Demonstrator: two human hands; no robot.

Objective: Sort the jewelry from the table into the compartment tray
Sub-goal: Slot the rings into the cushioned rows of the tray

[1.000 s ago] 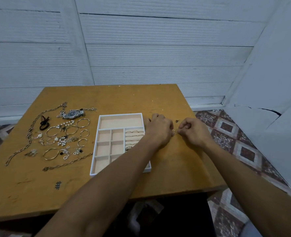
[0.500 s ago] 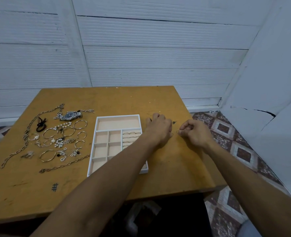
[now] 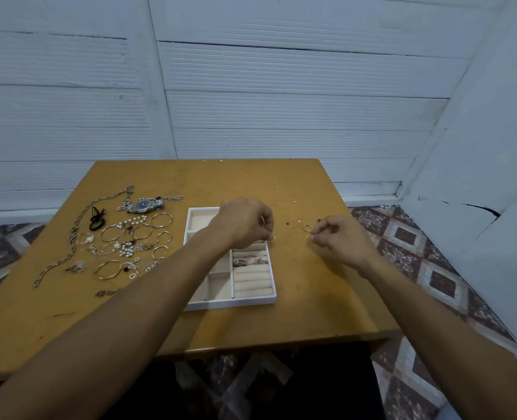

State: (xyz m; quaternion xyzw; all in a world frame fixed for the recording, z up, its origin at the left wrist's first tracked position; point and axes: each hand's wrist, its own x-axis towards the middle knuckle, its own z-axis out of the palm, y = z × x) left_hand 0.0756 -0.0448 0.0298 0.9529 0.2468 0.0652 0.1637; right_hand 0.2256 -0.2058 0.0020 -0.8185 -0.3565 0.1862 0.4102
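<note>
A white tray (image 3: 229,304) with a beige lining sits near the middle of a wooden table (image 3: 311,298). The left hand (image 3: 245,227) hovers over the tray's far right part with its fingers curled downward. Its fingertips pinch a thin ring (image 3: 270,237) just above the tray's right rim. The right hand (image 3: 339,237) is to the right of the tray and well apart from it, low over the table. Its fingers are curled in, and thumb and forefinger pinch a small hoop (image 3: 309,238). A second hoop (image 3: 307,227) shows just beyond those fingertips; whether it is held or lies on the table cannot be told.

Inside the tray, the right-hand section has padded rolls, and a few rings (image 3: 248,262) are tucked between them about halfway along. The square compartments nearer the tray's left side are partly hidden by the left forearm.

The remaining jewelry is spread out to the left of the tray. It includes a wristwatch (image 3: 145,205) toward the far side, a black hair tie (image 3: 96,220), a long chain (image 3: 69,241) farthest from the tray, several bangles (image 3: 108,269) and clusters of pearls (image 3: 128,248).
</note>
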